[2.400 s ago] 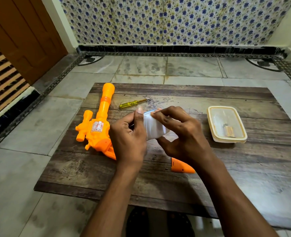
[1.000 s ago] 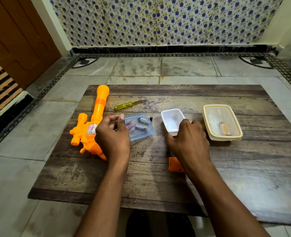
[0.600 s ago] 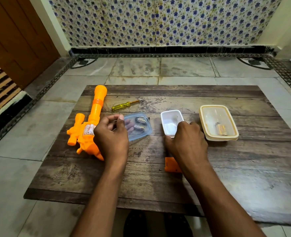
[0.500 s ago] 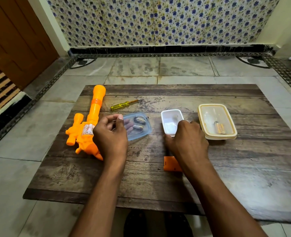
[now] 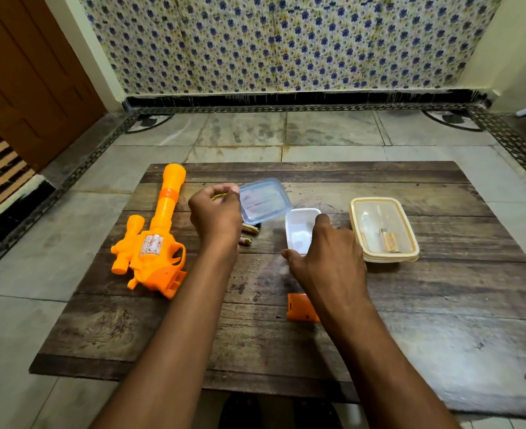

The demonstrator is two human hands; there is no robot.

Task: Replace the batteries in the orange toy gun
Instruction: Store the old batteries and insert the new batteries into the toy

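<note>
— Where are we looking from?
— We have a single head view, angled forward and down at the table [image 5: 410, 320], close above both forearms.
— And farther off?
— We face the patterned wall [image 5: 286, 41].

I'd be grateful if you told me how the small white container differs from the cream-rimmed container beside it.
The small white container is open and looks empty; the cream-rimmed container is lidded, with what looks like a battery inside. The white one is smaller and opaque; the cream-rimmed lid is see-through. Both are rectangular and rest on the wooden table.
</note>
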